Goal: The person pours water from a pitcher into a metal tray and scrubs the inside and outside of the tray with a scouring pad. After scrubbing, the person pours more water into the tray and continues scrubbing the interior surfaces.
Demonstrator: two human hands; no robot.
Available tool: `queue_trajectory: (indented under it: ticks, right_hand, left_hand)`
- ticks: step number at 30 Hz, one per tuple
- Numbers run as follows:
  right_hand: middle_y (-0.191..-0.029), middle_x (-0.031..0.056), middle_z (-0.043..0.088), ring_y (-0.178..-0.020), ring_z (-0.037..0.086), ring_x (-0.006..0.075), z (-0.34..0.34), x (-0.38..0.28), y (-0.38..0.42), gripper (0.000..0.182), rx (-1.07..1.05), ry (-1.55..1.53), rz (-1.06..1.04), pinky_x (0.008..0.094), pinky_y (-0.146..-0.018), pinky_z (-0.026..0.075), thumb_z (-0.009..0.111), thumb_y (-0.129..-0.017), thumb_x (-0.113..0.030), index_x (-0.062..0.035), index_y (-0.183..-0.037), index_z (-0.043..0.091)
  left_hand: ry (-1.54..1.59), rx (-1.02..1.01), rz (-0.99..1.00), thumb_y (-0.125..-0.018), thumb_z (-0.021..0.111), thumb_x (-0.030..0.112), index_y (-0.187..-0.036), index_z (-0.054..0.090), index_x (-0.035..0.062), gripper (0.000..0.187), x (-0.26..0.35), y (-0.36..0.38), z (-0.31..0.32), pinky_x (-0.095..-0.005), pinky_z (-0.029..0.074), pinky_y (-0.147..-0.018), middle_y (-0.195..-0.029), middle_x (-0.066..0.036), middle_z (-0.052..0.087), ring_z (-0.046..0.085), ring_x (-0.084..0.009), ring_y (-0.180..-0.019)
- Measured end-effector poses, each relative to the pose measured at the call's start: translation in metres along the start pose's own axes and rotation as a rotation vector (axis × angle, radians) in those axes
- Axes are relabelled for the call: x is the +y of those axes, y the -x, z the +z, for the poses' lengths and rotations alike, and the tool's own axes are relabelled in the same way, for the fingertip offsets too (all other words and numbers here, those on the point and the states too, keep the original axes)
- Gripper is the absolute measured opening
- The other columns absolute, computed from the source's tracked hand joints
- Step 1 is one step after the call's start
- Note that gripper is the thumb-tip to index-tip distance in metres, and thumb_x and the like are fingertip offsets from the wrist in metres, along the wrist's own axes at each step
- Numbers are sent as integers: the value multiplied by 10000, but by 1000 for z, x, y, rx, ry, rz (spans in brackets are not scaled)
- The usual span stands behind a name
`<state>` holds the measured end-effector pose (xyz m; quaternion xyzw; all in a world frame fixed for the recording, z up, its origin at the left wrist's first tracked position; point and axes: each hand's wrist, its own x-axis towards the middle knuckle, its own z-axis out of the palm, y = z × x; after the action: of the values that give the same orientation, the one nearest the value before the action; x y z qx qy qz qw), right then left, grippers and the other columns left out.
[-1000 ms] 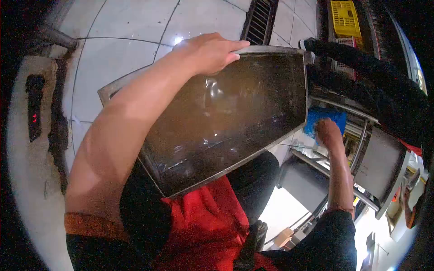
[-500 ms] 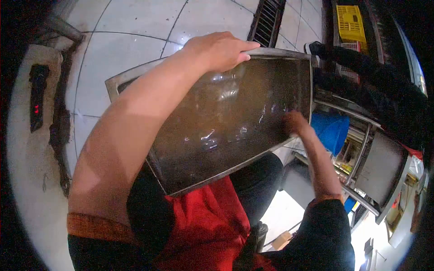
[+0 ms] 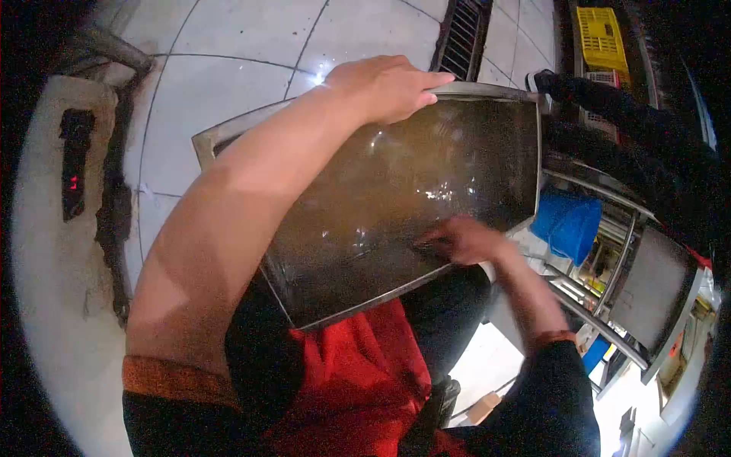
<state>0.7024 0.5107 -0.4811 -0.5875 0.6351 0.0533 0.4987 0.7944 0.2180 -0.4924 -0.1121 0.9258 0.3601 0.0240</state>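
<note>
A deep rectangular metal pan (image 3: 346,194), brown and shiny wet inside, lies tilted in front of my body, its near edge by my lap. My left hand (image 3: 388,87) is closed over the pan's far rim, the forefinger stretched along the edge. Low over the inside, near the close right part, is my right hand (image 3: 464,240). Its fingers point left and are blurred by motion; I cannot tell whether they hold something. A red apron (image 3: 365,350) hangs under the pan's near edge.
White floor tiles (image 3: 236,34) and a dark drain grate (image 3: 461,38) lie beyond the pan. At right are a blue bin (image 3: 567,225), a metal rack (image 3: 601,324) and a yellow crate (image 3: 601,38). Another person's dark-clothed leg (image 3: 617,103) reaches in from the right.
My right hand has moved left and nearer to me from the pan's right end. My left hand stays on the far rim. The whole view has shifted slightly.
</note>
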Motion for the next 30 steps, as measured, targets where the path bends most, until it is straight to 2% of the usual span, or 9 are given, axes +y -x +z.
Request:
queue_trajectory:
  ticks: [2, 6, 9, 12, 14, 17, 18, 24, 30]
  right_hand:
    - [-945, 170, 672, -875, 641, 371, -22, 54, 31, 445, -164, 62, 263, 455, -791, 524, 627, -688, -110, -230, -1114, 674]
    - [-1003, 149, 676, -902, 653, 323, -15, 18, 29, 415, -27, 190, 92, 409, -838, 517, 569, -738, -84, -232, -1110, 678]
    - [-1052, 129, 671, -922, 652, 315, -33, 1, 21, 452, -202, -129, 230, 396, -859, 516, 548, -704, -28, -220, -1089, 687]
    - [-1052, 126, 669, -985, 624, 325, -26, 57, 54, 304, -97, 27, 323, 414, -885, 486, 546, -818, -64, -145, -1078, 681]
    - [-1101, 115, 655, -1041, 606, 329, -27, 28, 45, 307, -29, 20, 41, 419, -923, 466, 529, -832, -65, -146, -1090, 675]
    - [-1239, 156, 576, -1173, 521, 340, -8, 2, 3, 381, -235, -143, 266, 443, -1015, 398, 463, -848, -104, -206, -1174, 630]
    - [-1136, 137, 633, -1075, 584, 334, -5, 4, -10, 332, -114, -8, 222, 448, -955, 434, 456, -871, -59, -130, -1143, 635]
    - [-1091, 156, 639, -1028, 598, 332, 27, 16, -96, 298, -614, 441, 68, 436, -906, 458, 464, -864, -110, -63, -1112, 624]
    - [-1042, 183, 647, -984, 611, 334, 60, -81, -116, 308, -439, 374, -290, 426, -859, 481, 481, -849, -145, -3, -1087, 615]
  left_hand:
    - [-8, -6, 7, -962, 438, 366, -1347, 454, 362, 386, -2, 1, 2, -457, 480, -908, -1181, -104, 587, 557, -301, -1125]
    - [-34, 46, 65, -958, 443, 377, -1342, 460, 359, 385, -5, -3, 11, -461, 489, -898, -1171, -109, 589, 562, -300, -1118]
    - [-21, 37, 35, -956, 447, 379, -1338, 465, 358, 384, -3, 1, 8, -456, 493, -893, -1166, -105, 596, 573, -300, -1102]
    - [-9, 48, 46, -953, 452, 378, -1333, 472, 358, 380, -1, 3, 7, -460, 493, -892, -1167, -104, 603, 585, -298, -1085]
    - [3, 69, 38, -954, 451, 377, -1330, 477, 357, 377, -5, -5, 12, -460, 490, -897, -1174, -104, 602, 589, -302, -1077]
    - [24, 85, 110, -959, 434, 389, -1363, 429, 354, 406, -8, -8, 25, -482, 482, -885, -1119, -154, 623, 598, -362, -1013]
    - [30, 105, 140, -962, 426, 395, -1381, 403, 353, 422, -9, -8, 23, -492, 480, -878, -1089, -180, 633, 601, -391, -983]
    - [-78, 77, 68, -961, 402, 415, -1376, 415, 346, 420, 6, 3, 5, -489, 476, -879, -1013, -205, 640, 598, -395, -979]
    - [-34, -36, 54, -952, 444, 401, -1355, 439, 351, 405, 0, -2, 4, -464, 472, -932, -1209, -99, 584, 546, -314, -1139]
